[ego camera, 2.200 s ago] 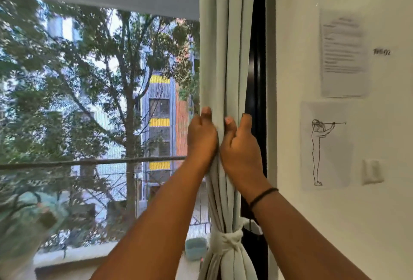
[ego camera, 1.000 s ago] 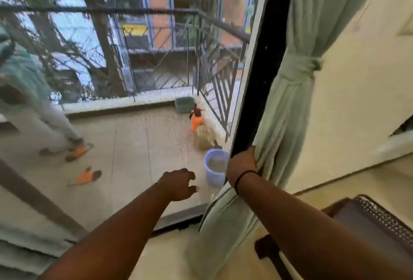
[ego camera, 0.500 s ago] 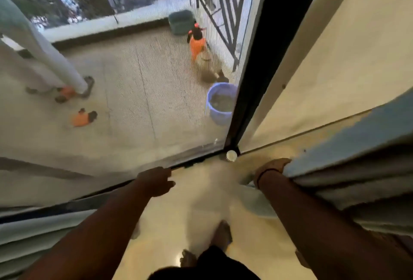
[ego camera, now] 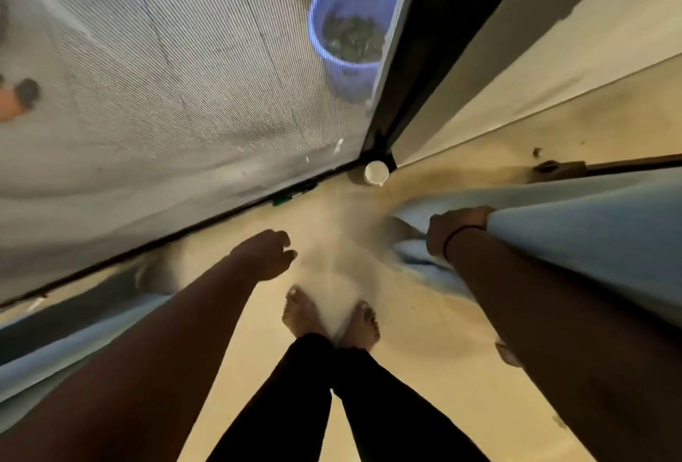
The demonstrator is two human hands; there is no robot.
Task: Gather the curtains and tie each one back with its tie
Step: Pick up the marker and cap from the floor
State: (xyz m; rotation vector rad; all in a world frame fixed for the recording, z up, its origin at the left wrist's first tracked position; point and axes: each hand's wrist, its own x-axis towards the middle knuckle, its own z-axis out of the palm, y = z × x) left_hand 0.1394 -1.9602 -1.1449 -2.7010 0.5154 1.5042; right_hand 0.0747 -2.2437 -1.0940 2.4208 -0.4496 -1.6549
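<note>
I look almost straight down at the floor by the glass door. The pale grey-green curtain (ego camera: 575,236) stretches across the right side, its lower end near the floor. My right hand (ego camera: 448,231) is closed on that curtain's edge, a black band on the wrist. My left hand (ego camera: 267,255) hangs over the floor with loosely curled fingers and nothing in it. More pale curtain fabric (ego camera: 73,347) lies along the lower left, under my left forearm. The tie is out of view.
My bare feet (ego camera: 330,317) stand on the cream floor just behind the door's black bottom track (ego camera: 221,212). A small white cup (ego camera: 375,172) sits in the corner by the black door frame (ego camera: 409,55). Outside the glass stands a blue bucket (ego camera: 350,37).
My view dropped from the tied curtain at chest height to the floor. My left hand let go of the curtain; my right hand slid down and still holds its lower part.
</note>
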